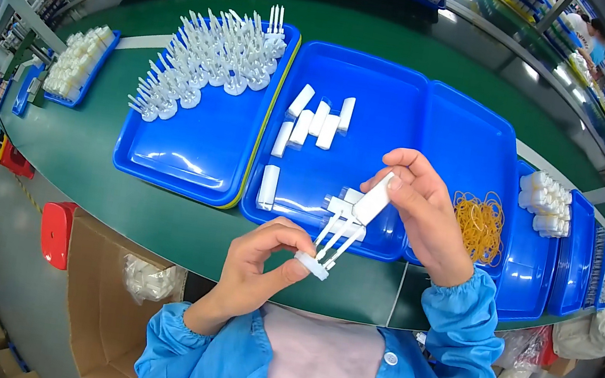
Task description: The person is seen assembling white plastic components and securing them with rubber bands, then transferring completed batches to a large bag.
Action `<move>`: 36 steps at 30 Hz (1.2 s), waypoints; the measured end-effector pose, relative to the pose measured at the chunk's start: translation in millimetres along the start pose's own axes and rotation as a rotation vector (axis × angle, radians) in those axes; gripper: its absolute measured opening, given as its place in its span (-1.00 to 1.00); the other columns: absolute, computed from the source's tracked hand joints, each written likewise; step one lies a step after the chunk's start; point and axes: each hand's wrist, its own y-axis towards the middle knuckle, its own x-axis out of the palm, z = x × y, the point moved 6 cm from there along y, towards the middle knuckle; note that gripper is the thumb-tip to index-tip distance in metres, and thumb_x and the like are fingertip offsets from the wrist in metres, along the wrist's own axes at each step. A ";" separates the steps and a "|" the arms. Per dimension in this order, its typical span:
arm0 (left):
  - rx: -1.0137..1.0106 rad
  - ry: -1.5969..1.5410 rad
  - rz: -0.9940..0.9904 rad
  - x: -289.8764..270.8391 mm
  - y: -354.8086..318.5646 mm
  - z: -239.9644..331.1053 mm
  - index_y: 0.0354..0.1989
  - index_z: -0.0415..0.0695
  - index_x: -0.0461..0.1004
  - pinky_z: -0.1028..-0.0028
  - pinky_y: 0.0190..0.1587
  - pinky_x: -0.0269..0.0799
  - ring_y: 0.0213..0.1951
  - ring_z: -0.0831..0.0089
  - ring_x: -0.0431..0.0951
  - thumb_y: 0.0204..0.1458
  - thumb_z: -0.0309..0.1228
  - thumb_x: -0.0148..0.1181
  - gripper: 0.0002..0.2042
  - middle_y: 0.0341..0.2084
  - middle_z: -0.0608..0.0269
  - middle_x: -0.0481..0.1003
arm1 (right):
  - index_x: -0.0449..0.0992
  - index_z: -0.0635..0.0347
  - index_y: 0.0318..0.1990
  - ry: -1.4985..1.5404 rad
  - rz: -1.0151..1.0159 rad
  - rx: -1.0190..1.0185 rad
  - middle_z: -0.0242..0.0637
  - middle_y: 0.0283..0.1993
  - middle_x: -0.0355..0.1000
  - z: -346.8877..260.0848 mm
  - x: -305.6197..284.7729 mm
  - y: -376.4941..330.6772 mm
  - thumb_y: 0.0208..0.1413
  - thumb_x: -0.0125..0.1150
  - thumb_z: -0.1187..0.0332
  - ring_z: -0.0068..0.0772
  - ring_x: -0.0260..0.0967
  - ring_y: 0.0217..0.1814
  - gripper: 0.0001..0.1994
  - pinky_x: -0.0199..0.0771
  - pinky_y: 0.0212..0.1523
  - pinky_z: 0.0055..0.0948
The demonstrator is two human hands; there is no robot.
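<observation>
"Left hand: thumb and fingers closed on the base of a pronged white piece, held over the near edge of the green tabletop, prongs slanting up to the right. What does my remote view give for its partner?"

"Right hand: fingertips pinching a white block, its lower end at the prong tips. I cannot tell whether the two touch or merely overlap in view."

"And the surroundings, read from the left?"

"First, I note a left blue tray with many standing pronged pieces crowded in its far half. Next, a middle blue tray with loose white blocks; some lie behind the held parts. Then a right blue tray, with yellow rubber bands heaped in its near part, just beside the wrist. Farther right, bundled white pieces sit in another blue tray."

"Which step do I take to be in hand?"

"In my judgement, bringing block and prong together: one part steadied, the other offered to it."

"What does the next move call for?"

"I would keep the base firm, line up the block's lower end with a single prong, and avoid pressing sideways, since the slender prongs could bend."
</observation>
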 end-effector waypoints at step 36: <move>0.043 0.000 0.226 -22.5 1.9 -6.5 -0.24 -0.29 0.44 0.50 -0.11 0.49 -0.19 0.46 0.55 -0.03 -0.66 0.25 -0.81 -0.25 0.18 0.45 | 0.52 0.13 -0.12 -1.398 -0.061 -0.532 -0.25 -0.15 0.46 -9.2 9.5 19.5 -0.07 0.25 0.42 -0.18 0.35 -0.05 -0.71 0.27 -0.06 -0.19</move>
